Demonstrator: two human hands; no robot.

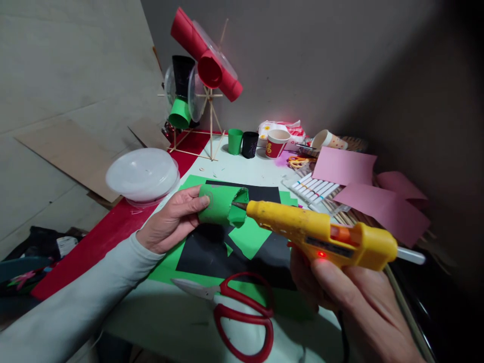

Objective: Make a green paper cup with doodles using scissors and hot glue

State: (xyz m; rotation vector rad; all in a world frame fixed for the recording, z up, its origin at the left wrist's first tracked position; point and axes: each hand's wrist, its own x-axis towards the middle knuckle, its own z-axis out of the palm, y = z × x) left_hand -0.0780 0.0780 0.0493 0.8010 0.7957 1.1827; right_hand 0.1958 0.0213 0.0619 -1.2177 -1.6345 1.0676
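Note:
My left hand point(172, 222) grips a green paper-covered cup point(219, 204) lying on its side above black and green paper sheets point(212, 252). My right hand point(351, 297) holds a yellow hot glue gun point(325, 234) with a red light lit. Its nozzle touches the loose green paper flap at the cup's open end.
Red-handled scissors point(242, 312) lie near the front. A clear plastic lid point(142, 174) sits at the left. Behind stand a stick-and-cup model point(200, 80), green, black and red cups point(251, 142), markers point(313, 187), pink paper sheets point(363, 186) and skewers.

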